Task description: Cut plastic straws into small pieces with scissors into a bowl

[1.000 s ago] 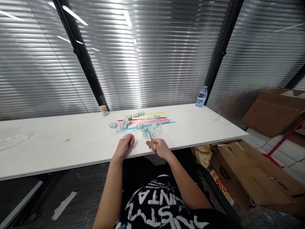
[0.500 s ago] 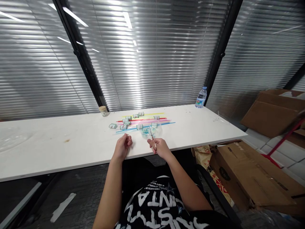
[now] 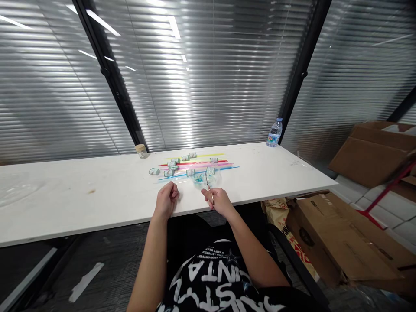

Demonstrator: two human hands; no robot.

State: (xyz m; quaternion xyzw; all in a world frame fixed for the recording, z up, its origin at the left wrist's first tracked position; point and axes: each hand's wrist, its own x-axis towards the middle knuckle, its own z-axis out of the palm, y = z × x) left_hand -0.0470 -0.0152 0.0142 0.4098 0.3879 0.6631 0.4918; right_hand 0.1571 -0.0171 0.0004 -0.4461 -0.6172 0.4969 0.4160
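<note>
The right hand [image 3: 218, 200] is closed around a thin, pointed metal tool [image 3: 208, 185], most likely small scissors or tweezers, whose tip angles up over a shallow clear plastic dish [image 3: 206, 175] on the long white tabletop [image 3: 97, 195]. The left hand [image 3: 166, 200] rests loosely curled at the near edge of that tabletop, just left of the dish; whether its fingers pinch anything is too small to tell. Pale blue bits lie inside the dish. Just behind the dish lie thin coloured plastic straws [image 3: 198, 164] side by side: one yellow, one red, one pink and one blue can be counted, perhaps a pale one more. Around and on the straws, mostly left of the dish, sit small rolled teal-and-white pieces [image 3: 154, 171]; about ten show, though some overlap and the count is unsure. Farther behind the dish to the left stands one small tan round container [image 3: 141, 150], and far to its right one clear plastic water bottle with a blue cap [image 3: 274, 132]. Brown cardboard boxes [image 3: 338, 234] are stacked on the floor to the right. As a judgement, the dish is light and close to the tool's tip, so a careless nudge could slide or tip it and scatter the bits; the round straws could also roll away if brushed.
</note>
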